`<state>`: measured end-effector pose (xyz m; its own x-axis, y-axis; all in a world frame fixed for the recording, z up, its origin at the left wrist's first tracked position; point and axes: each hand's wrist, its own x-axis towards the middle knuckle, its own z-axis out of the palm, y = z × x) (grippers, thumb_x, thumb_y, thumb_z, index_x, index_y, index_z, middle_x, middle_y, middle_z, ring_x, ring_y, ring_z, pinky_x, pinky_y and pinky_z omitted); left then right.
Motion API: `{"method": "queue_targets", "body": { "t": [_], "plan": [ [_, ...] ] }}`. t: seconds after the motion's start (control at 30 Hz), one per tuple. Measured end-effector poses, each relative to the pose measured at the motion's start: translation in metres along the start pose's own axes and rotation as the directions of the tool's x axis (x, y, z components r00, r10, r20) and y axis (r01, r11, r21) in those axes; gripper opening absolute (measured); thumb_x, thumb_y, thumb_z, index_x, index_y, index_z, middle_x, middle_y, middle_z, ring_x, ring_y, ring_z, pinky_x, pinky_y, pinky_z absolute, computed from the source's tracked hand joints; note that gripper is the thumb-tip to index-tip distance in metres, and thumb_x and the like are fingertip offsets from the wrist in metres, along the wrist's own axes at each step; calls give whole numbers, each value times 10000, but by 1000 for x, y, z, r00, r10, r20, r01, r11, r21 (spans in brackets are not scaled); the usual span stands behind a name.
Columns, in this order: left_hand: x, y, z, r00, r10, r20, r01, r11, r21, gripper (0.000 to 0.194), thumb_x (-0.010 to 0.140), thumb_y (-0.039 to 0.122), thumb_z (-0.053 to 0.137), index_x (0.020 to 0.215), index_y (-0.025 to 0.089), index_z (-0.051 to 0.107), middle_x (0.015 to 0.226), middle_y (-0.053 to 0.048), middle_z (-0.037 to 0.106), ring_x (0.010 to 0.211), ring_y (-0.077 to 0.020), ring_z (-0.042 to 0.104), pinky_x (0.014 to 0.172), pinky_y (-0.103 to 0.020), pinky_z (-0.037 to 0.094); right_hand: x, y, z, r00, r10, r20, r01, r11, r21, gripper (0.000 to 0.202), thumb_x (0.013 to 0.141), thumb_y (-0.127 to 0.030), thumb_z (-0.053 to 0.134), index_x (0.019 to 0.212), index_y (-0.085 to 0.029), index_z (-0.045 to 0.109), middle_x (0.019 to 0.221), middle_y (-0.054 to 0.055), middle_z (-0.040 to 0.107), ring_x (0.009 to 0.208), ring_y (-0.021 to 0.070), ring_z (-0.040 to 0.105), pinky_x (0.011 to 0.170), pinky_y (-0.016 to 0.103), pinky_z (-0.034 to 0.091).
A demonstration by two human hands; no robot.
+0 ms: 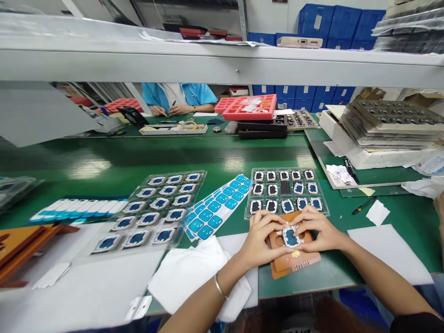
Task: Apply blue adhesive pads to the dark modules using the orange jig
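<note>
Between my left hand (265, 238) and my right hand (317, 229) is a small squarish part with a white frame and a dark blue face (290, 237). Fingers and thumbs of both hands close on its edges from either side. It sits on or just above an orange-brown fixture plate (279, 270), and I cannot tell whether it rests in the recess. A small yellow piece (295, 253) shows below the part. Right behind my hands lies a clear plastic tray (328, 203) with rows of similar parts, some with black faces and some with blue.
A second clear tray (204, 178) of blue-faced parts is at left, beside sheets of blue stickers (222, 202). White cloths (187, 273) lie left of the fixture. A black pen (364, 206) is at right. Across the bench sits a person in a blue jacket (197, 95), below a shelf edge (208, 64).
</note>
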<state>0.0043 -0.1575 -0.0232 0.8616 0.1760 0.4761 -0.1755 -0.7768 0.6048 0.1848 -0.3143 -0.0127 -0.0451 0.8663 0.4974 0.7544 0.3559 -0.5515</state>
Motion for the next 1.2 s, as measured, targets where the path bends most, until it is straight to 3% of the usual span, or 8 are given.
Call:
{"method": "queue_targets", "body": {
  "t": [0.07,0.17,0.27,0.37,0.5,0.73,0.93,1.2],
  "plan": [
    [4,-8,-7,1000,0,-22,0,1000,7,449,719,551,782,1036,247,688,1097,-67,687,1083,-278,511,955,-470,424,1,5,-2,998,-16,-66,20,998,62,188,792,-378,754,900,-230,714,1031,73,737,806,195,608,759,392,427],
    [11,-27,-29,947,-279,-159,309,926,214,333,865,458,648,1120,243,656,1169,-57,674,1138,-266,518,1012,-451,411,1,17,-8,985,52,-163,-48,999,25,197,819,-421,727,869,-230,714,1022,80,747,851,218,657,784,407,449],
    [15,-51,-56,758,-554,-344,650,683,333,399,900,356,578,1242,150,582,1293,-135,603,1226,-303,477,1051,-447,381,-1,33,-13,963,135,-233,-153,987,-59,218,837,-451,702,855,-234,716,1017,82,753,906,245,679,819,431,462],
    [11,-70,-71,617,-670,-412,787,523,328,473,855,352,617,1261,117,556,1321,-199,554,1257,-377,434,1021,-508,381,0,50,-15,952,175,-251,-206,973,-102,229,842,-459,692,859,-232,718,1025,89,755,947,263,693,845,446,466],
    [7,-83,-70,463,-780,-420,880,351,319,475,756,455,718,1127,172,631,1343,-205,507,1264,-450,384,969,-587,364,13,75,-16,943,220,-250,-265,950,-165,250,829,-482,692,840,-235,727,1017,91,760,977,281,698,879,463,466],
    [17,-88,-60,421,-825,-377,896,313,315,388,782,466,703,1082,225,655,1379,-151,441,1306,-397,346,1000,-504,342,47,116,-7,943,288,-168,-329,889,-319,206,823,-427,685,821,-232,752,1093,90,746,1036,305,671,920,491,442],
    [19,-93,-62,375,-860,-347,917,291,272,415,740,465,756,1051,212,649,1390,-166,419,1321,-402,348,993,-500,354,53,125,3,918,371,-141,-394,805,-444,159,851,-340,640,871,-247,767,1133,41,736,1041,292,630,893,453,448],
    [19,-95,-61,381,-853,-357,917,301,261,392,721,405,779,1016,196,627,1394,-165,412,1307,-403,375,989,-498,357,32,140,-33,768,530,-361,-633,542,-552,335,903,-366,524,1132,-179,681,1177,142,689,1092,381,522,847,501,418]
  ]
}}
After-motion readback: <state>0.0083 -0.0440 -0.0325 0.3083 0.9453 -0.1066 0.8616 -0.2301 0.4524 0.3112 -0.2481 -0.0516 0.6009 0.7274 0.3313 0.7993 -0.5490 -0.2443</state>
